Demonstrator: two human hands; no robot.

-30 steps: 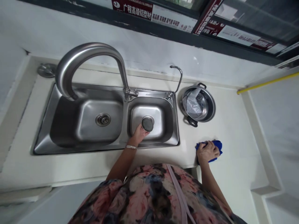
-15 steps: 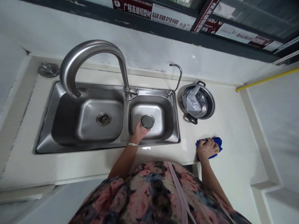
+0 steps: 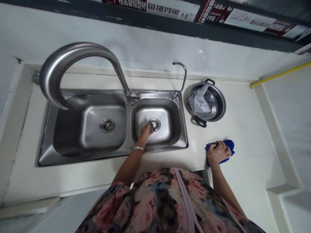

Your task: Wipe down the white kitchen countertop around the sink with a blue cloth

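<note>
Your right grip (image 3: 218,153) hides much of the blue cloth (image 3: 230,145), the dark disc (image 3: 152,126) in your left grip (image 3: 146,131) stands too edge-on to show you its face, and the frame's far edge crops the window labels (image 3: 173,8).

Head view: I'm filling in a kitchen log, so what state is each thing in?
Small round piece, held tilted in the left hand.
Right drain, strainer holes showing, partly hidden.
Left drain, strainer holes showing.
Large faucet, no water seen running.
Thin faucet, no water seen running.
Pot, upright, lidless, silvery bundle inside.
Blue cloth, bunched under the right hand.
</note>
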